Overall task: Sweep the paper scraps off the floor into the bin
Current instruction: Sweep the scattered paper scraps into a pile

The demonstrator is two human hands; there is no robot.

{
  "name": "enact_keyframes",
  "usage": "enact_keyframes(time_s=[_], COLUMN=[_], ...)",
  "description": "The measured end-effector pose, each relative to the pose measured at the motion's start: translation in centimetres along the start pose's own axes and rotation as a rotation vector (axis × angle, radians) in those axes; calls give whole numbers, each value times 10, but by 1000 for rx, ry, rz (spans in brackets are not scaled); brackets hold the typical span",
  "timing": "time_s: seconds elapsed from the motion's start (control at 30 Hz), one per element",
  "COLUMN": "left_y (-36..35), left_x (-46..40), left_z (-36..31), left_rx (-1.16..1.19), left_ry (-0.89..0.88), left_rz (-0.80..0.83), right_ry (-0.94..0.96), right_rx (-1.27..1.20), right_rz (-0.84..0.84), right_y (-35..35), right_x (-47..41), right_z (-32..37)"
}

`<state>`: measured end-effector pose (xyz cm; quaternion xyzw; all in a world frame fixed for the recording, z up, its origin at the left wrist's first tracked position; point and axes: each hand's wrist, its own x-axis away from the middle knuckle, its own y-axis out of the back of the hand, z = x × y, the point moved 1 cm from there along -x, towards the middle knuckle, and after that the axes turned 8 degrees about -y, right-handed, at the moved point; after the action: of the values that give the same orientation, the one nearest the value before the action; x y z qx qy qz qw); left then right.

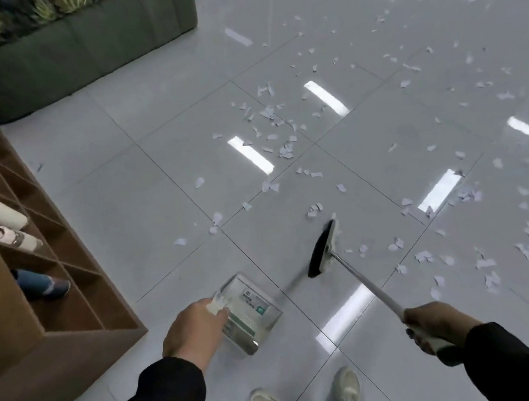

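Observation:
Several white paper scraps (pixel 286 148) lie scattered over the grey tiled floor, thickest in the middle and along the right side (pixel 527 248). My right hand (pixel 431 323) grips the pale handle of a broom; its black-bristled head (pixel 323 250) hangs just over the tiles near the centre. My left hand (pixel 193 329) holds the handle of a clear, green-labelled dustpan (pixel 251 310), which sits low over the floor in front of my feet. No bin is in view.
A brown wooden cubby shelf (pixel 42 270) with pale bottles runs along the left. A dark green planter box (pixel 76 49) stands at the back left. Another person's shoe (pixel 51 286) shows through the shelf. My own shoes (pixel 305 398) are at the bottom.

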<state>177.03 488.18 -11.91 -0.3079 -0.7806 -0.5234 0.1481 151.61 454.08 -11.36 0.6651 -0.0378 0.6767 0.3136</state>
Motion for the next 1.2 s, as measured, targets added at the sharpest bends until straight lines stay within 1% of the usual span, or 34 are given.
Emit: enact_keyframes(time_s=[0.1,0.2,0.23,0.3,0.33,0.4,0.43,0.5,0.53,0.6,0.63,0.7,0.73,0.8,0.83,0.9,0.93,1.0,1.03,1.1,1.13,1.2], left_y=[0,-4,-3,-5,-4,1,0,12,12,20,20,28,27,39,40,53,55,72,74,91,91,106], left_x=[-7,-13,-12,-15,-13,-11,-7,-5,-4,-4,-4,2,5,11,13,9,10,3,5,-5,-3,-18], left_z=[-14,-24,-21,-34,-34,-46,-51,-59,-64,-56,-58,-43,-46,-29,-32,-7,-8,15,13,35,33,51], left_rx=[-7,27,44,85,89,123,147,197,216,270,304,350,356,359,351,354,356,345,331,311,301,300], left_ry=[-18,6,18,53,62,108,104,160,160,248,252,334,327,378,373,413,409,415,405,414,415,408], left_rz=[-17,-48,-56,-78,-74,-107,-108,-152,-151,-192,-193,-237,-239,-288,-288,-304,-296,-289,-288,-274,-262,-250], right_ry=[20,72,85,144,160,208,217,250,263,313,315,302,287,282,293,311,330,351,362,344,323,275], right_rx=[11,24,19,36,19,61,57,138,155,281,274,313,290,390,403,492,521,613,642,678,665,659], right_rz=[-99,-112,-97,-24,13,113,140,235,252,347,362,452,479,542,549,570,564,551,538,501,473,417], right_y=[35,64,62,70,63,54,47,20,12,-26,-35,-80,-88,-137,-145,-198,-205,-253,-258,-294,-292,-308], right_x=[-1,5,8,13,16,12,13,5,7,7,11,16,23,33,39,49,53,57,58,55,53,49], right_z=[2,15,15,35,36,66,68,105,110,143,149,176,180,203,206,224,225,237,237,247,246,261])
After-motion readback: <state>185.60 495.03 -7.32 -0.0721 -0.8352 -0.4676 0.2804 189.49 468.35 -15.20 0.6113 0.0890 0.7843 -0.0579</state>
